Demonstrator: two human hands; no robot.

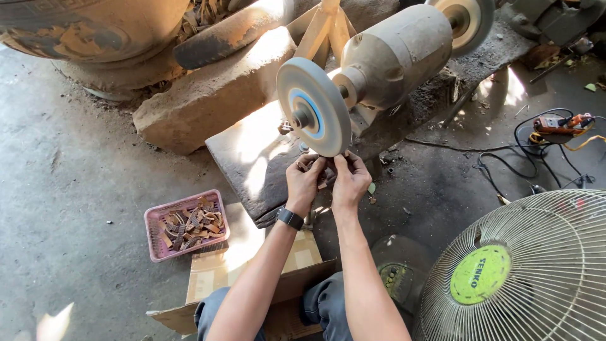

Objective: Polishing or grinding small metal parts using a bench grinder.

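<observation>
Both hands meet under the grinding wheel (314, 106): left hand (305, 180) and right hand (349, 179) pinch one small piece (329, 165) against its lower edge. A pink basket (186, 225) of similar scraps sits to their left, near a fan (524, 268).

Workshop, bench grinder (385, 57), dusty concrete floor (76, 189)

Just above the fingers (315, 165) spins a round grey buffing wheel (314, 107), matt and felt-like, on a dull grey metal motor (398, 53). Left of them sits a pink plastic basket (186, 225); below, brown cardboard (214, 268), matt.
</observation>
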